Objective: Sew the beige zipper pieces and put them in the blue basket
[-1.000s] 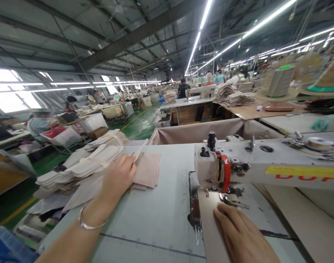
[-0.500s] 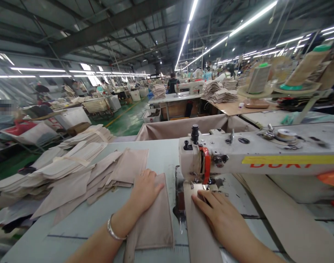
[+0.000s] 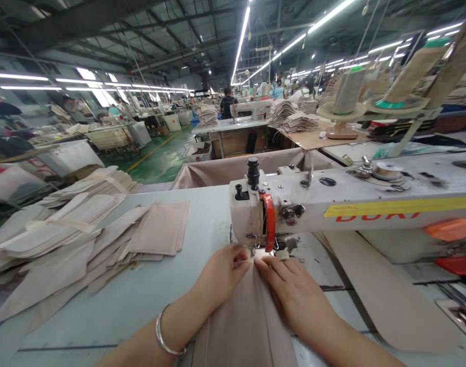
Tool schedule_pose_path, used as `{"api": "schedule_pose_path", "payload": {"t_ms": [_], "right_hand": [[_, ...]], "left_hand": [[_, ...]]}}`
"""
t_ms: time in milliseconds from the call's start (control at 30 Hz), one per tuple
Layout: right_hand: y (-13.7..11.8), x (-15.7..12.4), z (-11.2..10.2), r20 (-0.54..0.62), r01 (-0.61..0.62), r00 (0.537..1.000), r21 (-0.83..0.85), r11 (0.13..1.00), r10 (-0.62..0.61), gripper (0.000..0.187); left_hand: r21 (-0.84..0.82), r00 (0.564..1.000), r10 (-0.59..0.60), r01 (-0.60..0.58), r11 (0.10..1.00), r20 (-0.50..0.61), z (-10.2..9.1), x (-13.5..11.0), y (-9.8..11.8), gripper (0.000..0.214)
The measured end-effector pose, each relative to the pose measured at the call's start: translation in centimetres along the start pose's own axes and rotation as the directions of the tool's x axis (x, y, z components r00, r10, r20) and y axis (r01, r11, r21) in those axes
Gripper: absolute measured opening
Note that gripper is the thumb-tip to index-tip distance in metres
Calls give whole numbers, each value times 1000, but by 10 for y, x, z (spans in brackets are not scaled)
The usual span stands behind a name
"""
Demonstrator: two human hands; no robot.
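We see both hands brought close together at the front of the sewing machine (image 3: pixel 355 186), with the cloth (image 3: pixel 238 326) between them. The cloth lies on the table (image 3: pixel 141 313), its upper end just before the needle area, and its lower part runs down toward the person. The left hand (image 3: pixel 222 272) has its fingers and thumb drawn narrow, pinching the upper left corner. The right hand (image 3: pixel 297 285) rests with bent fingers on the upper right part; its thumb is hidden, so we cannot tell whether it also grips from below.

In our judgement, the step in hand is to match the edges of the layers before sewing. The next move seems to call for holding these edges even and flat, and guiding them under the foot with the fingertips well apart from the needle. A small slip could make the seam crooked.

About the containers: behind the table stands a big cloth-sided bin (image 3: pixel 208 173), but its bottom is hidden, so we cannot say what is inside. Farther away, near the back table (image 3: pixel 221 126), a white crate (image 3: pixel 195 158) contains something dark, too small to name. To the left, a cart (image 3: pixel 108 140) appears to carry pale material. The pile of pink pieces (image 3: pixel 160 229) lies loose, not in any container.
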State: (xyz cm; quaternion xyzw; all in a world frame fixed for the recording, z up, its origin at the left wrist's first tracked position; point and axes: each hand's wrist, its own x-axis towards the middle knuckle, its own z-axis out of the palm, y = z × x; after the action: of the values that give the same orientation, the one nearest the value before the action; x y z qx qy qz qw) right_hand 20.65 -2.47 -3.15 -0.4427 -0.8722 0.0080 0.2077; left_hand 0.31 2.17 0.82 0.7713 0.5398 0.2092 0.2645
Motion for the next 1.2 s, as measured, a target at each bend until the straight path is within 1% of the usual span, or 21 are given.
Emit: {"api": "schedule_pose_path", "payload": {"t_ms": [100, 300, 467, 533, 600, 633, 700, 767, 800, 833, 900, 1067, 1200], "right_hand": [[0, 1, 0, 19, -11, 1000, 8, 1000, 11, 54], [0, 1, 1, 46, -24, 999, 9, 1000, 24, 51], [1, 3, 1, 23, -8, 1000, -4, 1000, 8, 55], [0, 3, 0, 19, -11, 1000, 4, 1000, 11, 53], [0, 2, -1, 21, -17, 1000, 27, 999, 17, 49], [0, 1, -2, 18, -18, 1000, 38, 999, 17, 47], [1, -1, -2, 8, -15, 1000, 46, 999, 15, 44], [1, -2, 0, -11, -12, 1000, 39, 999, 13, 44], [1, -2, 0, -18, -12, 1000, 31, 999, 13, 45], [2, -2, 1, -24, -12, 1000, 21, 1000, 12, 46], [2, -2, 2, -29, -13, 1000, 4, 1000, 13, 48], [3, -1, 2, -33, -5, 999, 1, 1000, 5, 49], [2, -4, 0, -52, 23, 998, 32, 999, -21, 44]], "left_hand": [[25, 1000, 12, -12, 1000, -23, 5, 8, 0, 6], [102, 999, 10, -6, 995, -44, 4, 14, 4, 11], [152, 999, 6, 1, 988, -46, 5, 19, 5, 10], [163, 999, 13, -5, 987, -51, 6, 18, 5, 10], [190, 996, 32, -17, 982, -78, 6, 13, 6, 11], [216, 995, 62, -44, 975, -79, 6, 8, 8, 12], [283, 983, 183, -167, 944, -29, 6, -5, 10, 15], [333, 949, 309, -313, 889, 66, 6, -19, 11, 20], [342, 933, 344, -359, 869, 104, 6, -24, 11, 24], [348, 925, 361, -381, 857, 122, 6, -27, 10, 28], [358, 925, 358, -379, 853, 127, 6, -30, 8, 31], [374, 930, 340, -368, 851, 141, 8, -22, 5, 29], [402, 912, 383, -409, 819, 145, 5, -26, 6, 31]]}}
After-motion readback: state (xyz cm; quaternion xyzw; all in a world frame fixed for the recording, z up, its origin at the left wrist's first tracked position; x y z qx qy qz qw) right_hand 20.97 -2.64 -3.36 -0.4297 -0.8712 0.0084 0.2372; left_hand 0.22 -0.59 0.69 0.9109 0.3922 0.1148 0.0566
